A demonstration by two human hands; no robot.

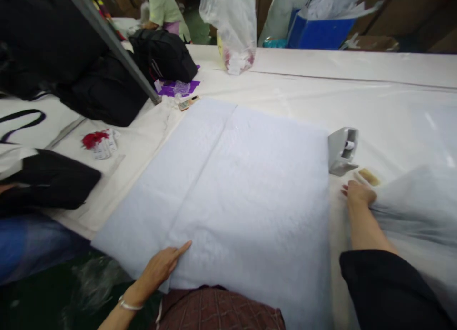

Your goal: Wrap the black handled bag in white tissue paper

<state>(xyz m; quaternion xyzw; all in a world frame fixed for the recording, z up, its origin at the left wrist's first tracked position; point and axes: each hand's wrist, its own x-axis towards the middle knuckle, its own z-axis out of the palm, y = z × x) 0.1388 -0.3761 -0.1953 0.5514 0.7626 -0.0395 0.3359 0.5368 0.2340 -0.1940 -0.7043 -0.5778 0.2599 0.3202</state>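
Observation:
A large pale blue-white plastic sheet lies flat on the table in front of me, with a crease running lengthwise through it. My left hand rests on its near left part, index finger stretched out and the other fingers partly hidden; nothing shows in it. Off the sheet's right edge, my right hand hovers or rests with fingers slightly curled and apart, holding nothing visible. Just beyond it sits a small white dish with a tan pad. A grey dispenser-like holder stands behind, at the sheet's right edge.
Translucent plastic sheets or bags are piled at right, beside my arm. Black bags and red-stringed tags lie on the left. A clear bag and blue box are at the back. Other people work at left and far back.

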